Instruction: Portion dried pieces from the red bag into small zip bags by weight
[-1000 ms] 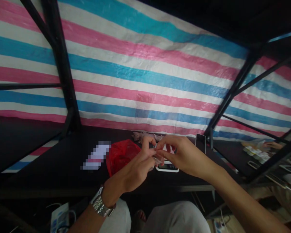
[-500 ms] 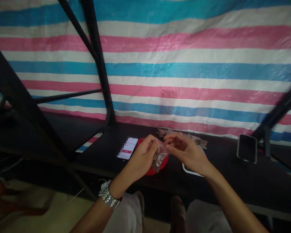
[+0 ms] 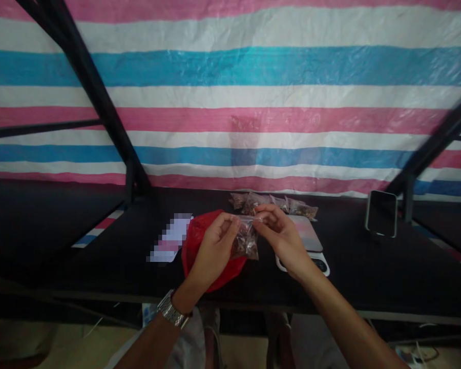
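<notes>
- Our left hand (image 3: 214,245) and right hand (image 3: 283,237) pinch the bag (image 3: 248,244) by its top edge.
- It hangs between them, that edge running left to right, neither hand nearer.

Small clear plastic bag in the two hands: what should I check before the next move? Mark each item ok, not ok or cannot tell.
1. Bare left hand on the small clear plastic bag: ok, at its upper left corner.
2. Bare right hand on it: ok, at its upper right corner.
3. Bag hanging top edge up: ok.
4. Top edge sealed: cannot tell.
5. Flat white-and-silver scale fully visible: not ok, the right hand hides part.
6. Other clear plastic bags on the black tabletop: ok, behind the scale.
</notes>
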{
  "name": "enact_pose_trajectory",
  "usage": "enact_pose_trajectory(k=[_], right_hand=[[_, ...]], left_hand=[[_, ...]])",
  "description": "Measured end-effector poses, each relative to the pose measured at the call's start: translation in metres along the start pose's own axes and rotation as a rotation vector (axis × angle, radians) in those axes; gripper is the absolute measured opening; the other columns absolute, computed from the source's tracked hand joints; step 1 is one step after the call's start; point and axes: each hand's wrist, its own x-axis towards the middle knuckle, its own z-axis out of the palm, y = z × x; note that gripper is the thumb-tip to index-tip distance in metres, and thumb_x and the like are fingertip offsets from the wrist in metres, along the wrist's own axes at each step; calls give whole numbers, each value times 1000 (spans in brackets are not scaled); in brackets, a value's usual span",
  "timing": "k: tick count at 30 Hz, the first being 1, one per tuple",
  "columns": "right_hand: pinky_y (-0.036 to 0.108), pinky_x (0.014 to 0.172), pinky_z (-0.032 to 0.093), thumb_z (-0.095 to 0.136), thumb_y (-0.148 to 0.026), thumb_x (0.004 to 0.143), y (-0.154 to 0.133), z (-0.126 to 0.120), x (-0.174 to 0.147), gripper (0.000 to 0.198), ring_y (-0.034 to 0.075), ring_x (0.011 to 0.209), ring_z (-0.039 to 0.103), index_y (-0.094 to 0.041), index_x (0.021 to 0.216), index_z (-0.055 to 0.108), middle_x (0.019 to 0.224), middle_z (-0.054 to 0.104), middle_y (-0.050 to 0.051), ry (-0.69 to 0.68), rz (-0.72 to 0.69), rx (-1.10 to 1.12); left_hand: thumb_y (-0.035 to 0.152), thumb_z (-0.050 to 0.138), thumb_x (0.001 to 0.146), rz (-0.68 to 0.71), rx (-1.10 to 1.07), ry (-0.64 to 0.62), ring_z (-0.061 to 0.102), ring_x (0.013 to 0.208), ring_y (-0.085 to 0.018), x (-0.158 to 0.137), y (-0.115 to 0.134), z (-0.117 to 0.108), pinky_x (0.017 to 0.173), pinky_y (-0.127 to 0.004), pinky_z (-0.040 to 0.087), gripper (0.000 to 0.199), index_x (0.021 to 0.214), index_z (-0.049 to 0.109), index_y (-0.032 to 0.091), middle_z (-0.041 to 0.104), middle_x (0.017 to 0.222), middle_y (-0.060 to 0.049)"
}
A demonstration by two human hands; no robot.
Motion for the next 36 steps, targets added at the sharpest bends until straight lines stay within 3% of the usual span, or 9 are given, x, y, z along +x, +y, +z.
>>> enact_pose_trajectory(k=[8, 14, 18, 24, 31, 36], right_hand=[[26, 71, 42, 83, -17, 72, 3, -11, 9, 31, 13, 72, 55, -27, 100, 72, 73, 62, -7, -31, 92, 108], [26, 79, 47, 90, -27, 79, 9, -15, 3, 42, 14, 81, 62, -29, 116, 70, 83, 70, -5, -16, 134, 149], [26, 77, 48, 93, -30, 77, 10, -13, -6, 43, 13, 78, 62, -27, 113, 70, 81, 71, -5, 66, 122, 171], [24, 72, 48, 93, -21, 69, 2, -20, -20, 39, 12, 71, 59, -26, 99, 67, 72, 64, -8, 215, 104, 168], [28, 73, 49, 90, -30, 78, -2, -27, -29, 41, 14, 76, 62, -28, 111, 66, 81, 67, -5, 145, 47, 29], [28, 69, 46, 87, -27, 81, -2, -25, -31, 35, 14, 72, 59, -28, 106, 63, 77, 66, -6, 154, 13, -42]], left_hand=[[46, 73, 89, -61, 19, 7, 69, 80, -17, -6, -16, 11, 72, -26, 54, 27, 96, 71, 20, 73, 83, 0], [40, 67, 93, -49, 93, 13, 69, 85, -19, -4, -17, 13, 73, -26, 54, 21, 95, 73, 19, 75, 88, -2], [38, 66, 94, -60, 98, -13, 70, 85, -19, -5, -18, 15, 74, -26, 55, 20, 95, 73, 19, 76, 89, -2], [39, 67, 95, -112, 123, -57, 70, 86, -19, -14, -20, 23, 76, -27, 53, 20, 96, 74, 20, 74, 87, -1], [42, 63, 99, -64, 181, -111, 70, 89, -20, -14, -26, 28, 79, -28, 53, 23, 95, 72, 21, 74, 87, -2], [39, 63, 100, -42, 212, -117, 72, 94, -19, -14, -24, 29, 82, -27, 55, 21, 99, 73, 21, 78, 97, -3]])
